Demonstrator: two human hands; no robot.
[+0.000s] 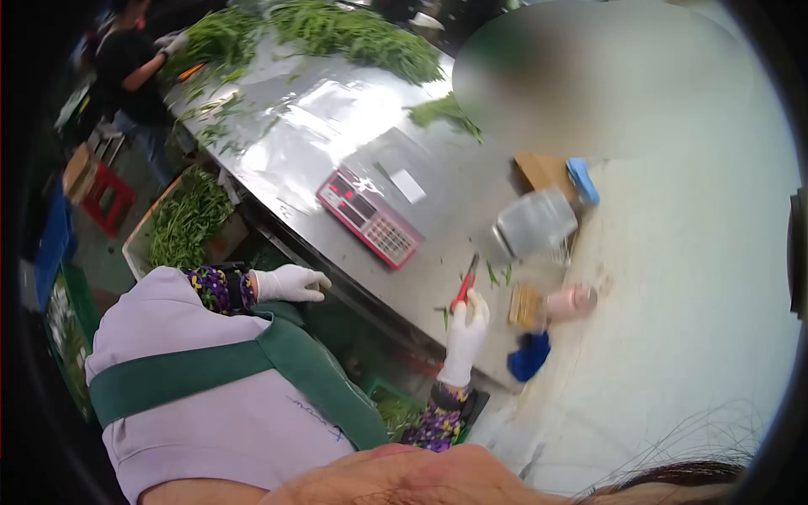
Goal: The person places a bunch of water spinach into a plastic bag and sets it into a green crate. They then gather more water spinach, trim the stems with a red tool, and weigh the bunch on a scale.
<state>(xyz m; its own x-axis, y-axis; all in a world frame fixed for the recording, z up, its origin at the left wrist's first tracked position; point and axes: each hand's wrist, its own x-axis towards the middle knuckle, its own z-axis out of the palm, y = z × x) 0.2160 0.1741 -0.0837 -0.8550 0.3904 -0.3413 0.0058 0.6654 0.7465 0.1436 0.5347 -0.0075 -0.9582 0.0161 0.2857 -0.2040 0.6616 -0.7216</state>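
White-gloved right hand [465,332] grasps red-handled scissors [464,289] at the near edge of the steel table [295,143]. White-gloved left hand [290,284] curls beside the green apron [252,358], and I cannot tell its hold. Beyond, a clear plastic tub [535,223] lies tipped, its contents indistinct. A floor crate [187,220] holds green stems.

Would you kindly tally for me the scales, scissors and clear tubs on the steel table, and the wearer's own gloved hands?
scale: 1
scissors: 1
clear tub: 1
gloved hands: 2 (left hand, right hand)
total: 5
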